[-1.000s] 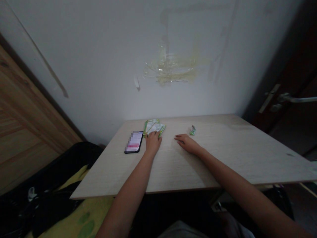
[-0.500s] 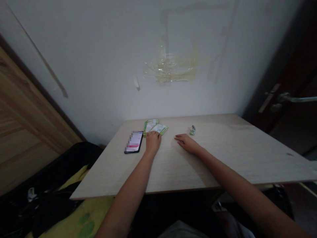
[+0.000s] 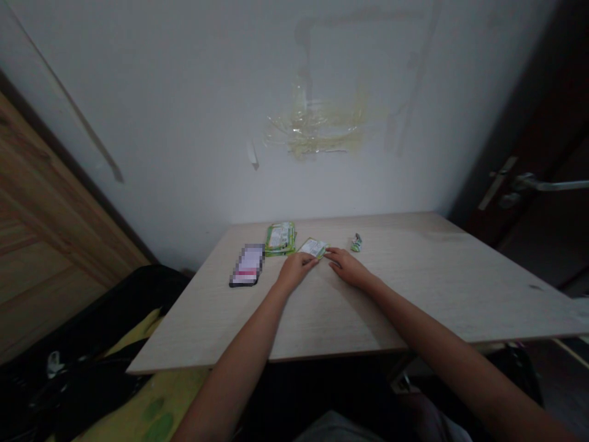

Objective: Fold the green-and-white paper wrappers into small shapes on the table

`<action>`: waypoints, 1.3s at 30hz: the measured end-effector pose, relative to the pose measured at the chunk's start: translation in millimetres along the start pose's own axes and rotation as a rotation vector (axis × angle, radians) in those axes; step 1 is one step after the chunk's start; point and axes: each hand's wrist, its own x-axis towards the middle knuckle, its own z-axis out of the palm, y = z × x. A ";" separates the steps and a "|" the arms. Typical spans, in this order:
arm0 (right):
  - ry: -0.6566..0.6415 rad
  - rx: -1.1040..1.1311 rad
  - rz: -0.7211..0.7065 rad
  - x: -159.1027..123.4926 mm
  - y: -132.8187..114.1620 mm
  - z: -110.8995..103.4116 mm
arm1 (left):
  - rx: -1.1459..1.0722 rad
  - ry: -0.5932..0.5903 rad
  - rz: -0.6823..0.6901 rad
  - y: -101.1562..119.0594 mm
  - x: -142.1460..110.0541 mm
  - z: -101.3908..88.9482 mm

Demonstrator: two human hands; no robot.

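Observation:
A green and white packet (image 3: 313,247) is between my hands near the middle of the table. My left hand (image 3: 296,270) pinches its near edge, fingers closed. At the packet's right corner is my right hand (image 3: 346,265), fingers stretched out and thumb a little apart; its fingertips reach the corner, and I cannot tell whether they grip it. To the left lies a small stack of similar green and white packets (image 3: 280,236). Beyond my right hand rests a crumpled green and silver wrapper (image 3: 356,243).
A phone (image 3: 248,265) with a lit, blurred screen lies left of my left hand on the pale wooden table (image 3: 197,331). Behind the table rises a wall (image 3: 193,110) with old tape on it. A door handle (image 3: 552,184) is at the right.
My left hand has moved right, bringing one packet away from the stack to my right hand. My right hand has barely moved.

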 end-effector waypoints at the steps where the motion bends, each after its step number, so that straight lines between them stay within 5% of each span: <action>1: -0.004 0.005 -0.003 0.3 0.5 0.8 | -0.013 -0.016 0.015 1.1 0.3 1.2; 9: -0.019 0.028 0.025 2.4 -1.4 0.0 | 0.162 0.153 0.004 -8.7 3.1 2.7; 15: -0.024 0.051 0.105 3.8 -8.8 -5.9 | 0.378 0.042 -0.004 -10.2 -1.7 0.8; 39: -0.017 -0.076 -0.024 -2.4 -10.0 8.7 | 0.508 0.069 -0.043 8.3 -16.6 -2.9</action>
